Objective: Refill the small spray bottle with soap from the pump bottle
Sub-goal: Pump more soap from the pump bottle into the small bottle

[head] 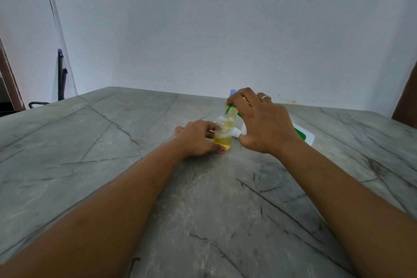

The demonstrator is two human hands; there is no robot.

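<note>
Veined stone table point(112, 142); left hand point(198, 137) grips clear cylindrical spray bottle point(223, 136), half-full yellow; right hand point(264, 124) pinches green pump spout point(228, 109).

On table point(158, 187): spray bottle point(223, 136) upright, pump bottle point(232, 92) just behind; left hand point(196, 139) at its left, right hand point(264, 124) above-right.

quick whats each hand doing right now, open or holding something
left hand: grips the small spray bottle.
right hand: fingers curled over the green pump head of the pump bottle.
</note>
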